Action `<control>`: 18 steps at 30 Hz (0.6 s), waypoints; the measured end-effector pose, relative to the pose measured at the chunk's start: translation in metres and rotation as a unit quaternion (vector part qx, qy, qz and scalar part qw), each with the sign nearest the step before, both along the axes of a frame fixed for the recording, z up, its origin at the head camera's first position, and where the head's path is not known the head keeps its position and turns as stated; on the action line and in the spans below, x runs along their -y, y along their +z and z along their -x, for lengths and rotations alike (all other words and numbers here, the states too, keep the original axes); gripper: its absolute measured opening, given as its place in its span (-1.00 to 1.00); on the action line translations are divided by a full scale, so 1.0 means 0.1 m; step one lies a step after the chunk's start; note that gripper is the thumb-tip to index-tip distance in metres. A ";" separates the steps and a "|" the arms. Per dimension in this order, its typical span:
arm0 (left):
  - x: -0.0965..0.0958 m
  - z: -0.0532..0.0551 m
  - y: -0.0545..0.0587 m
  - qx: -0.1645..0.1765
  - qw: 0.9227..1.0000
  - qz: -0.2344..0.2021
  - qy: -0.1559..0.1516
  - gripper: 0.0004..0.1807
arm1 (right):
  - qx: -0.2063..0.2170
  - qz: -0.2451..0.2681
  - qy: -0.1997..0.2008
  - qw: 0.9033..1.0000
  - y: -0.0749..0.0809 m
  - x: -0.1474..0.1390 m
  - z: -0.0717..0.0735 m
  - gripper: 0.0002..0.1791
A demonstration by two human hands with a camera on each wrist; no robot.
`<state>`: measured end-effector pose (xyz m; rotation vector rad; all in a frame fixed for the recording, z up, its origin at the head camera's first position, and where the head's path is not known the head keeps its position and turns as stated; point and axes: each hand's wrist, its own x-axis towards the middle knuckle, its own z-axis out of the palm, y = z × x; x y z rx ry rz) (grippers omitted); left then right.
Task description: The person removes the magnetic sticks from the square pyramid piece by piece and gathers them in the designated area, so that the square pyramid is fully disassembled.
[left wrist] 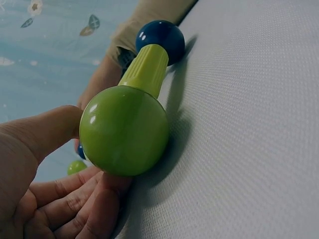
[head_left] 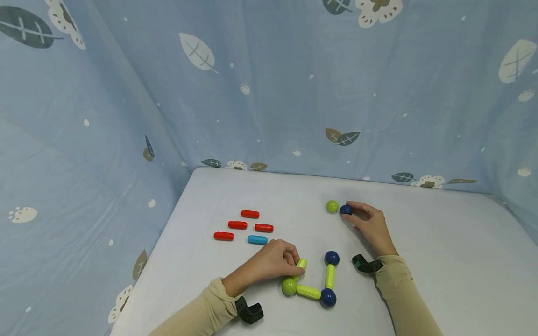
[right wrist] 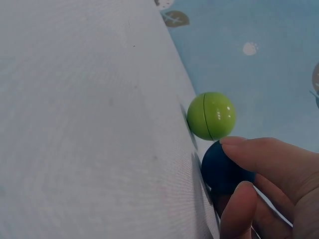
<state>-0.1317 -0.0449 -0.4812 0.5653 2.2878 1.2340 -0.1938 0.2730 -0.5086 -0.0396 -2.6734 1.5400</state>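
My left hand (head_left: 275, 259) pinches a yellow-green rod (head_left: 301, 264) whose near end meets a green ball (head_left: 289, 286). From that ball a second yellow-green rod (head_left: 308, 292) runs to a dark blue ball (head_left: 329, 297). A third rod (head_left: 330, 277) links it to another dark blue ball (head_left: 332, 258), so the pieces form an open-sided figure. Farther back, my right hand (head_left: 371, 227) holds a loose dark blue ball (right wrist: 224, 172) between thumb and fingers. Beside it sits a loose green ball (right wrist: 212, 116). In the left wrist view, the green ball (left wrist: 124, 131) hides the pinched rod.
Several red rods (head_left: 237, 225) and one light blue rod (head_left: 258, 240) lie left of centre on the white table (head_left: 454, 261). A blue patterned curtain (head_left: 286, 93) hangs behind the table and along its left side. Each wrist wears a black band (head_left: 250, 311).
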 end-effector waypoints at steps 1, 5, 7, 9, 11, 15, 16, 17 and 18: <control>0.00 0.00 0.00 -0.001 1.000 -0.001 -0.001 -0.80 | 0.000 0.000 0.000 1.000 0.00 0.00 0.00 -0.41; 0.01 -0.01 0.01 -0.003 1.000 -0.004 -0.003 -0.80 | -0.002 0.003 -0.001 1.000 0.00 0.01 -0.01 -0.41; 0.01 -0.01 0.01 -0.003 1.000 -0.006 -0.004 -0.80 | -0.004 0.005 0.000 1.000 0.00 0.01 -0.01 -0.40; 0.01 -0.01 0.02 -0.002 1.000 -0.009 -0.007 -0.80 | -0.005 0.010 0.000 1.000 -0.01 0.00 -0.01 -0.39; 0.01 -0.01 0.03 -0.013 1.000 -0.008 -0.015 -0.80 | -0.006 0.018 -0.002 1.000 -0.01 0.00 -0.02 -0.38; 0.00 -0.03 0.06 -0.067 0.997 -0.004 -0.047 -0.81 | -0.021 0.058 -0.024 0.998 -0.01 0.01 -0.02 -0.40; 0.00 -0.03 0.08 -0.087 0.995 -0.002 -0.057 -0.81 | -0.028 0.072 -0.036 0.996 0.00 0.01 -0.02 -0.42; 0.00 -0.04 0.09 -0.107 0.992 -0.001 -0.066 -0.81 | -0.036 0.085 -0.049 0.995 0.02 0.02 -0.03 -0.44; 0.00 -0.04 0.11 -0.126 0.989 -0.002 -0.073 -0.82 | -0.045 0.097 -0.064 0.992 0.03 0.02 -0.04 -0.46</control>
